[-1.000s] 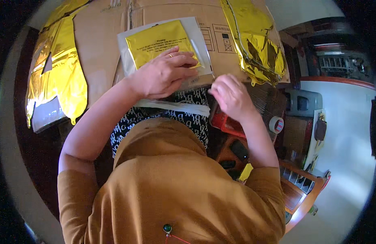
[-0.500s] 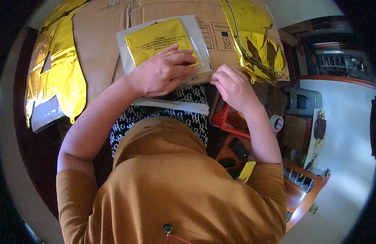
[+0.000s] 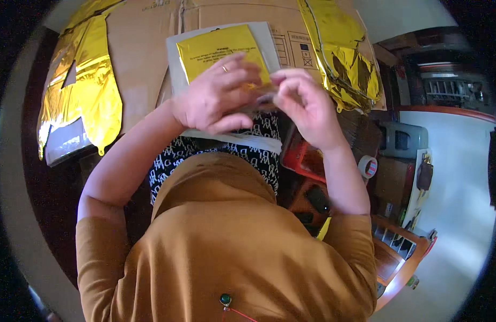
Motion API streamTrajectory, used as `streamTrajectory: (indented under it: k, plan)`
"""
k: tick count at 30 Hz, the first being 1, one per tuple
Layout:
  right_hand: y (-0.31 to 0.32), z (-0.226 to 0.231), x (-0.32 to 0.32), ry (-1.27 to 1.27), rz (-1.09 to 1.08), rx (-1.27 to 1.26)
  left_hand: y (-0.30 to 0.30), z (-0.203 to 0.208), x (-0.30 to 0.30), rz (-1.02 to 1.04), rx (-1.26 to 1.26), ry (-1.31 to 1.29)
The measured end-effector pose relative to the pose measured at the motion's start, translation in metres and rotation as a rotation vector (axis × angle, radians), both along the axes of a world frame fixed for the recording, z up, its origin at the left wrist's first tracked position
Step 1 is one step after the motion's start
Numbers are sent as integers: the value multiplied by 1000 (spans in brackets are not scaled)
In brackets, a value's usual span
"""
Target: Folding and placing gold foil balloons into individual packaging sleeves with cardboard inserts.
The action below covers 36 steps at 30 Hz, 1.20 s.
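A flat folded gold foil balloon (image 3: pixel 220 47) with dark print lies in a clear plastic bag (image 3: pixel 177 67) on the cardboard at the near edge. Over the bag's lower part is my left hand (image 3: pixel 216 99), a ring on one finger, its fingers spread and blurred by motion. My right hand (image 3: pixel 308 107) is at the bag's lower right corner, thumb and fingers curled together. Whatever lies between those fingertips is smeared and hidden. Both hands are close together, the left partly covering the foil.
Cardboard (image 3: pixel 138 64) covers the work surface. Gold foil number-shaped balloons lie at the left (image 3: pixel 92 91) and right (image 3: pixel 344 59). To the right are a red tray (image 3: pixel 307 161), a roll of tape (image 3: pixel 367 167), a dark phone-like object (image 3: pixel 316 198) and a grey plastic case (image 3: pixel 403 138).
My right hand has lifted and moved slightly left, nearer the left hand. My left hand's fingers have spread and risen. The view has shifted slightly, so the surroundings appear further right.
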State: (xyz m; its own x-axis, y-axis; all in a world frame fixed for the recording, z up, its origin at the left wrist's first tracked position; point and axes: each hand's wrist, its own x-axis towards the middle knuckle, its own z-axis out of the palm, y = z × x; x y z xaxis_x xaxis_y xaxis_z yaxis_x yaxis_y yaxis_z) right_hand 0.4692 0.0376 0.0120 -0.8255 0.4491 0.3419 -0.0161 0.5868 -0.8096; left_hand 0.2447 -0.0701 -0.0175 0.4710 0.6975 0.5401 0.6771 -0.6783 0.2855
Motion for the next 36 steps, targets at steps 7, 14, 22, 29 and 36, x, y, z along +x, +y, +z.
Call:
streamTrajectory:
  k: [7,14,22,29,36]
  plan:
    - [-3,-15,-25,-274,-83,-88,-46,16,13,270,-79,-82]
    - [-12,-3,-26,-336,-26,133,-213,21,-23,781,-865,-472]
    - [-13,0,-20,-247,15,207,-288,1,-47,1333,-1779,-620]
    - [-8,7,15,-420,2,627,-200,18,-13,824,-411,113]
    - [-7,-43,16,-250,-74,951,-114,-16,-1,631,-8,100]
